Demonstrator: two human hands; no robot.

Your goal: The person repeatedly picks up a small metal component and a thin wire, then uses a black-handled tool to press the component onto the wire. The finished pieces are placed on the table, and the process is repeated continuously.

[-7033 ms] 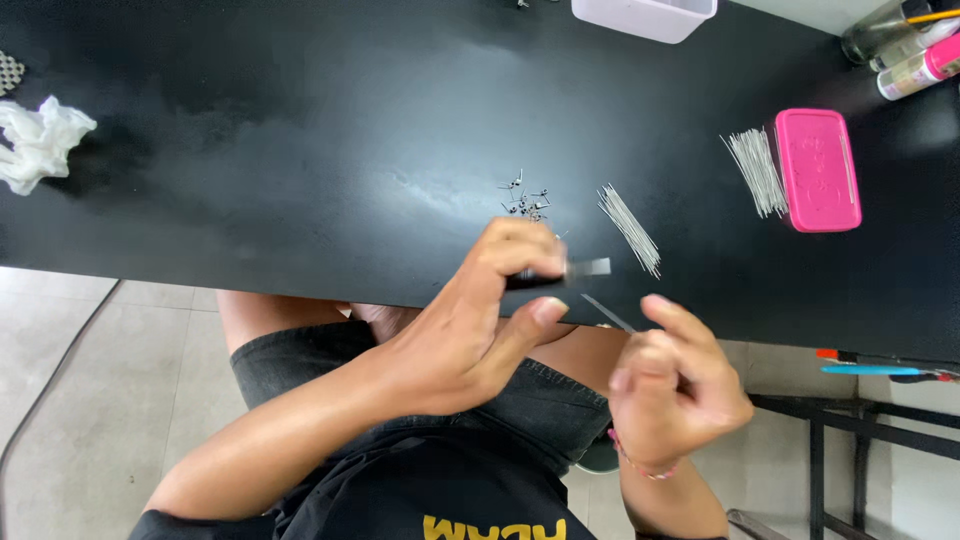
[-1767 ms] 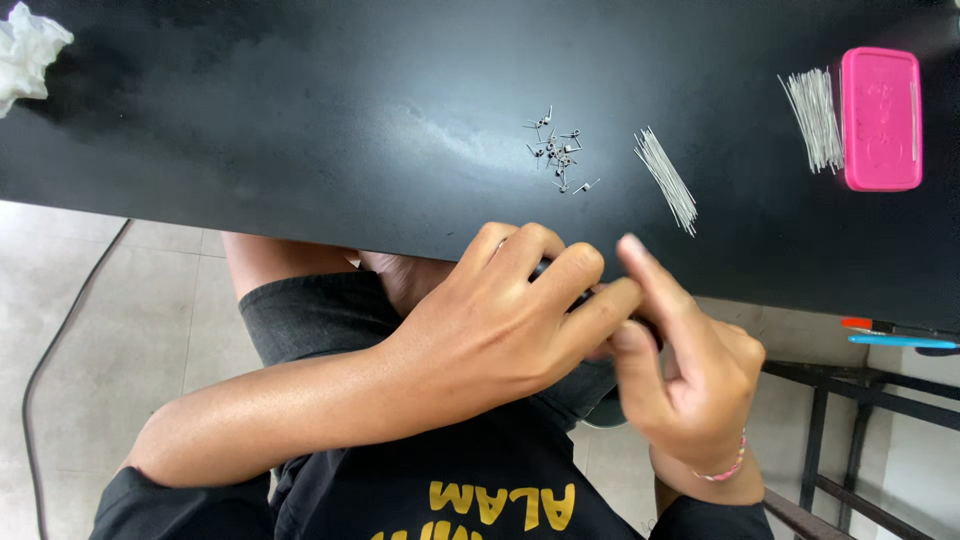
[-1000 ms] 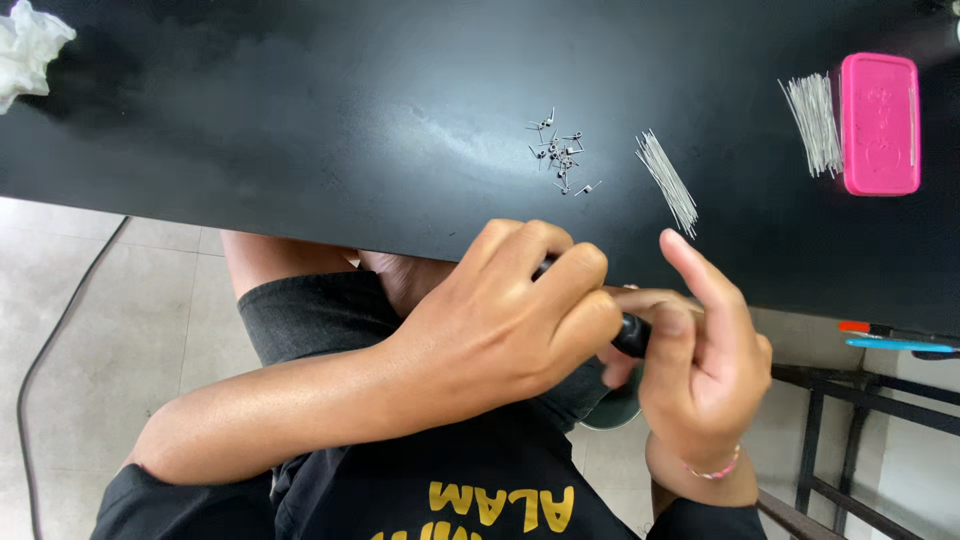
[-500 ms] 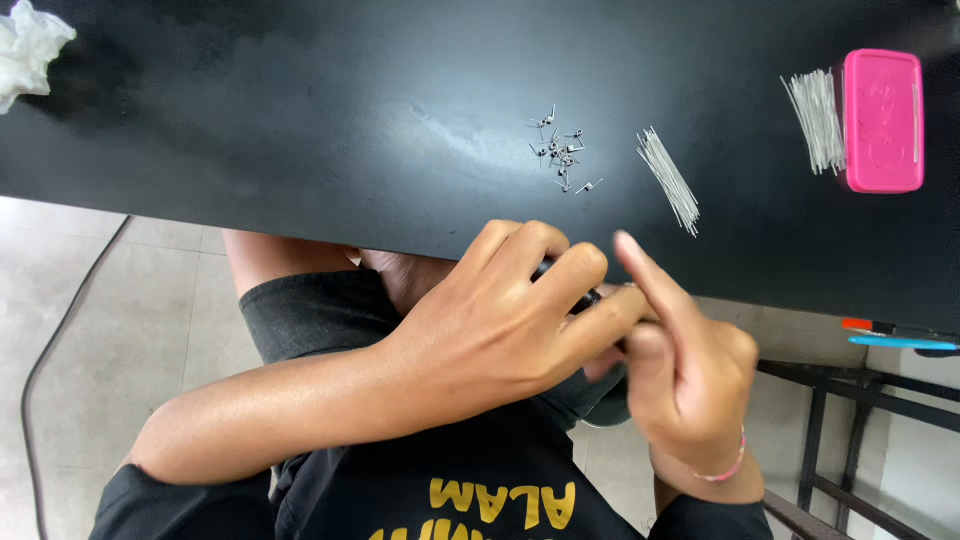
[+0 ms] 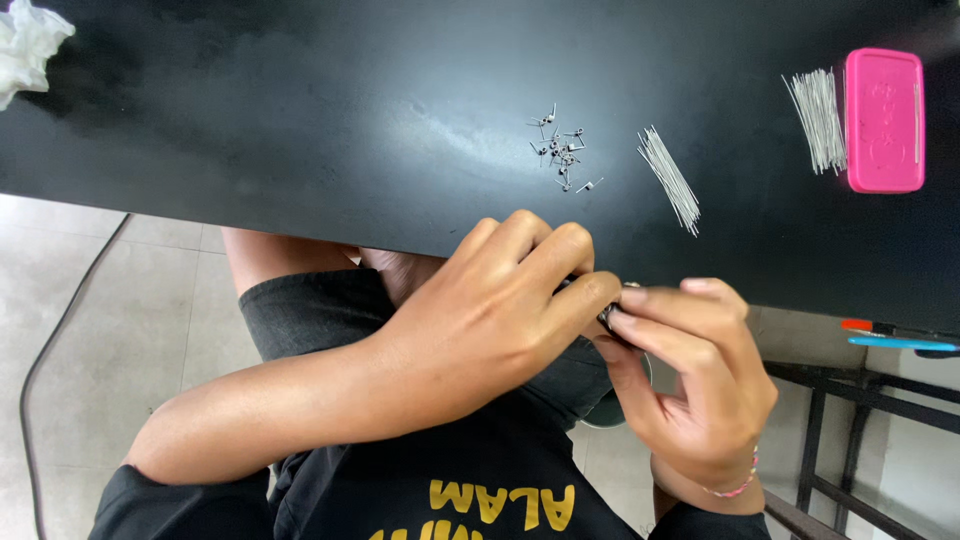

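My left hand reaches across my lap at the near edge of the black table, fingers curled around a small dark tool that is almost wholly hidden. My right hand, a bead bracelet on its wrist, meets it from the right and pinches the tool's tip between thumb and fingers. What sits at the tip is covered. On the table above the hands lie a small heap of bent wire pieces and a fanned bundle of straight thin wires.
A second wire bundle lies beside a pink flat case at the far right. Crumpled white tissue sits at the top left corner. Red and blue pens poke out at the right edge, above a dark metal frame.
My right hand's index finger, raised half a second ago, has folded down over the tool's tip. The left hand has stayed in place.
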